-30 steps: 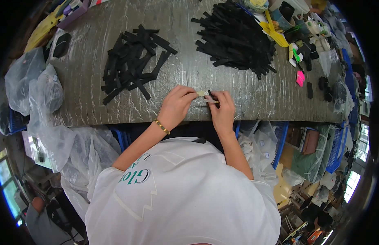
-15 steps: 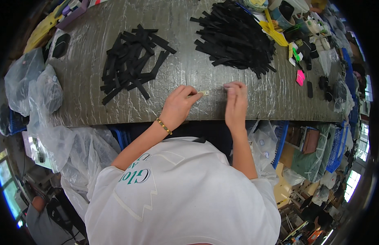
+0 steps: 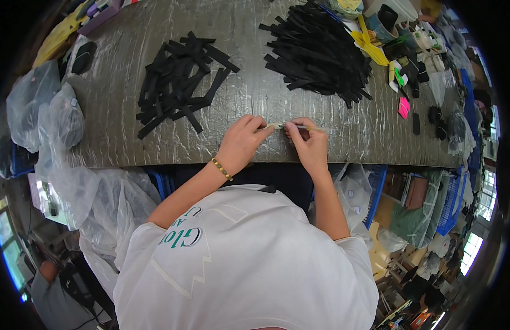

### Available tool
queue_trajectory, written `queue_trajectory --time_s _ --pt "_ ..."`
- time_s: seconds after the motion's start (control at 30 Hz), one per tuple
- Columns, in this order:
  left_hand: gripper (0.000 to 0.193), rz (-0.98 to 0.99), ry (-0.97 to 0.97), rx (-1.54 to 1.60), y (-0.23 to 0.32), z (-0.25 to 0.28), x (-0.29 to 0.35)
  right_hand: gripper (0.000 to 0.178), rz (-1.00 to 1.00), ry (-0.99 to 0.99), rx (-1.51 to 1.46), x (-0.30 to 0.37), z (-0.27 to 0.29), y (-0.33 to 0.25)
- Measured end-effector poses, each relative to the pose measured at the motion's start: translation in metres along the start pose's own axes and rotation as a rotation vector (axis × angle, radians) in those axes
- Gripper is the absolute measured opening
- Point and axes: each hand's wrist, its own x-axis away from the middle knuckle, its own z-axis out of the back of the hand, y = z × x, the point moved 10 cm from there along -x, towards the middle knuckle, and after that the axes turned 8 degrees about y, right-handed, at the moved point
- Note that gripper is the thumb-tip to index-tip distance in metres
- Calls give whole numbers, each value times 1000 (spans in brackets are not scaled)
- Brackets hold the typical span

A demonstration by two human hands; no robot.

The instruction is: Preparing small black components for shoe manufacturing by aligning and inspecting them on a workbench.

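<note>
Near the table's front edge, my left hand (image 3: 245, 137) pinches a small pale strip (image 3: 274, 126) between thumb and fingers. My right hand (image 3: 310, 140) is closed close beside it, its thumb and finger at the strip's right end. A thin pale length (image 3: 315, 128) sticks out to the right from the fingers of my right hand. I cannot tell whether it is one piece with the strip. Beyond my left hand lies a loose heap of short black straps (image 3: 183, 82). A bigger, denser pile of black straps (image 3: 321, 52) lies beyond my right hand.
The work table (image 3: 244, 99) has a wrinkled, shiny cover. Tubs (image 3: 389, 19), yellow straps (image 3: 370, 47) and a pink tag (image 3: 404, 108) sit at the right. Clear plastic bags (image 3: 62, 115) hang over the left edge. Blue crates (image 3: 376, 192) stand below the front edge.
My right hand has moved slightly left and closed its fingers near the pale strip in my left hand. A thin pale length now shows beyond its fingers. My left hand stays nearly still.
</note>
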Motion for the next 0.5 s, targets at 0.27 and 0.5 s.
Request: queue_trajectory --time_s 0.27,0.5 --pt "36 5 4 2 0 0 0 17 62 48 41 1 2 -12" --pt "35 25 9 27 -2 0 -2 17 142 29 27 5 2 -18"
